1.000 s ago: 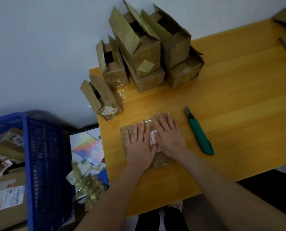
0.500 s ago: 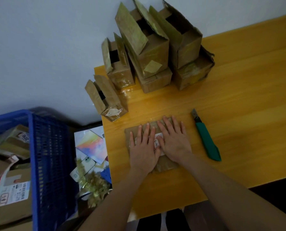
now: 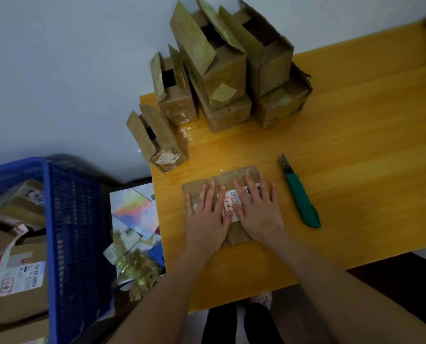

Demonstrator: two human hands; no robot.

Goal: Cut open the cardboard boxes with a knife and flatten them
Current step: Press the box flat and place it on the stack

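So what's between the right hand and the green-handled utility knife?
Nothing but a bare strip of the yellow wooden tabletop, in the head view. The right hand presses the flattened brown cardboard box; the green-handled utility knife lies apart.

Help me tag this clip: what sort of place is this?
Likely a home parcel-unpacking corner: opened cardboard boxes stacked on a yellow table, a blue crate of used packaging beside it.

Glossy yellow wood table (image 3: 356, 145), matt brown cardboard box (image 3: 234, 180) (shiny tape), green plastic knife (image 3: 302, 202).
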